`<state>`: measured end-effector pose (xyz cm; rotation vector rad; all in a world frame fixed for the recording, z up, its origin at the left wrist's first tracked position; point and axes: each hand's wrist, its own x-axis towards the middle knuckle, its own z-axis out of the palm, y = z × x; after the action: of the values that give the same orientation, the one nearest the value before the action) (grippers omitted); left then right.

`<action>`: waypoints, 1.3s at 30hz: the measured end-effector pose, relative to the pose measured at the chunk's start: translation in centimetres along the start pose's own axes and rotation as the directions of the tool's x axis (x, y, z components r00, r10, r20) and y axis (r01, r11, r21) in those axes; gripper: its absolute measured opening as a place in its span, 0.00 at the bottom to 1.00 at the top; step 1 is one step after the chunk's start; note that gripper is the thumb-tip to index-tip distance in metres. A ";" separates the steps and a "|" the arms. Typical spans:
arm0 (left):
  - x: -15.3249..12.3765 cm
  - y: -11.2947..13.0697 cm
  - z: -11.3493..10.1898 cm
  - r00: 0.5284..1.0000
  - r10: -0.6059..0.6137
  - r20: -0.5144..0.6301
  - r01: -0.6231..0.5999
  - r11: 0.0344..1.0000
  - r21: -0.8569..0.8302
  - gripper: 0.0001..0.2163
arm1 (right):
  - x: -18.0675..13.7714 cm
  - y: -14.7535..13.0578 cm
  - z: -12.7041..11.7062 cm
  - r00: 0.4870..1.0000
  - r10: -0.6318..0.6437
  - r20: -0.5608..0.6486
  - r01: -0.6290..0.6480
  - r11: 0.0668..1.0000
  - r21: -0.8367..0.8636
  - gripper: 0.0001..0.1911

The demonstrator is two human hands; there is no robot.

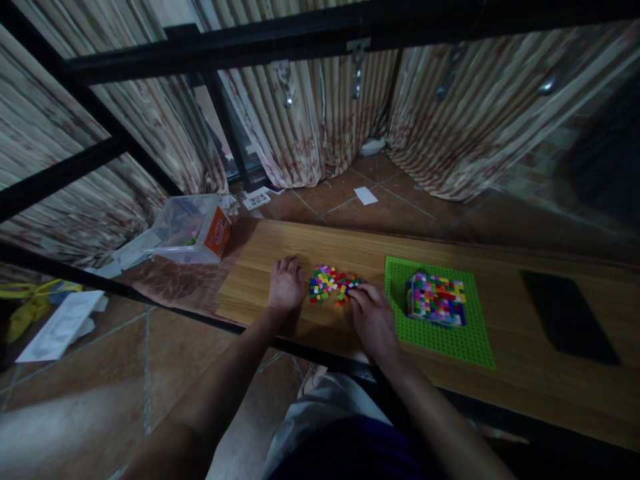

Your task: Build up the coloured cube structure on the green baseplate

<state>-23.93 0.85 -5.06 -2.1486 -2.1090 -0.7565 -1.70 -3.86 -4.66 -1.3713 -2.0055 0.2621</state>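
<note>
A loose pile of small multicoloured toy bricks [324,283] lies on the wooden tabletop between my hands. My left hand [287,285] rests palm down on the wood just left of the pile, its fingers loosely bent and holding nothing I can see. At the pile's right edge, my right hand [373,317] has its thumb and fingertips together among the bricks; whatever is between them is too small to make out. To the right, a block built of many coloured bricks [436,297] sits on a green studded baseplate [440,343].
A dark flat panel [569,317] lies on the table [510,400] at the right. Beyond the left end stands a clear plastic bin [187,230] with an orange label. Black metal bars [225,50] cross in front of striped curtains. A white tray [63,327] is on the tiled floor.
</note>
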 end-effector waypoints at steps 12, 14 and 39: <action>-0.1 -0.3 0.2 1.000 0.024 -0.015 -0.024 1.000 -0.006 0.14 | 2.2 -4.7 3.1 0.953 -0.193 0.232 0.211 0.976 -0.055 0.13; -0.1 -0.3 0.2 1.000 0.023 -0.017 -0.023 1.000 -0.016 0.14 | 2.0 -4.4 3.1 0.955 -0.193 0.227 0.208 0.977 -0.042 0.12; 0.0 -0.3 0.1 0.997 0.049 -0.054 -0.049 0.999 -0.003 0.13 | 0.6 -3.3 0.5 0.988 -0.059 0.144 0.096 0.960 -0.265 0.06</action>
<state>-24.19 0.88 -5.21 -2.1478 -2.0232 -0.8058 -4.62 -4.61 -3.06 -1.4691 -2.2685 0.0454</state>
